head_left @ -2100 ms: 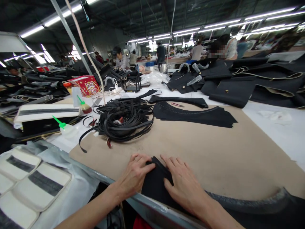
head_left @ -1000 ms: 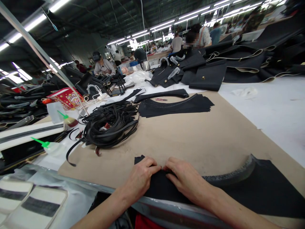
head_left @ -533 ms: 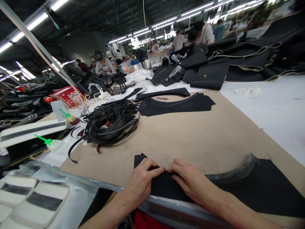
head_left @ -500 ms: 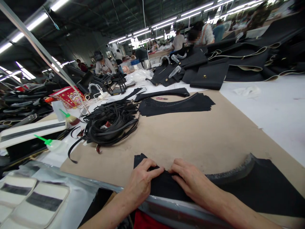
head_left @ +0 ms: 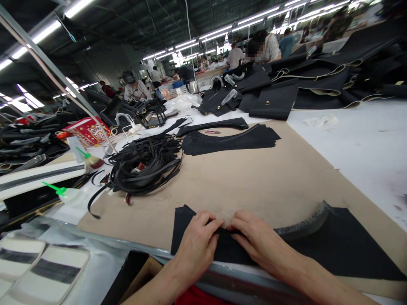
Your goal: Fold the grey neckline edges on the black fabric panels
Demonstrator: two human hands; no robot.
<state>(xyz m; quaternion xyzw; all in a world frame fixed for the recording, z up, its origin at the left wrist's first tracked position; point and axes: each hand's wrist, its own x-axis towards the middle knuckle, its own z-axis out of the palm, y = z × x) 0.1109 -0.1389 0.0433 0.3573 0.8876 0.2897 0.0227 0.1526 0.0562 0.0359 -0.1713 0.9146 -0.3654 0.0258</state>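
A black piece of fabric or thin leather (head_left: 346, 241) lies along the table's near edge. Its far edge curves inward, and a greyish, speckled band follows that curve on the right. My left hand (head_left: 200, 233) pinches this edge left of the middle, with thumb and fingers closed on it. Close beside it, my right hand (head_left: 251, 233) is closed on the same edge, the fingertips of both hands nearly meeting. The material under the fingers is partly hidden. Farther back, a stack of similar curved black pieces (head_left: 232, 142) rests on the brown board (head_left: 248, 178).
A coil of black straps (head_left: 143, 169) lies at the left. Nearby are a green-tipped squeeze bottle (head_left: 68, 192) and white panels with dark bands (head_left: 57, 271). Black bag parts (head_left: 276, 99) are piled at the back right. Several people work in the background.
My left hand has shifted slightly right along the edge, closer to my right hand, which keeps its grip. The whole view has moved a little.
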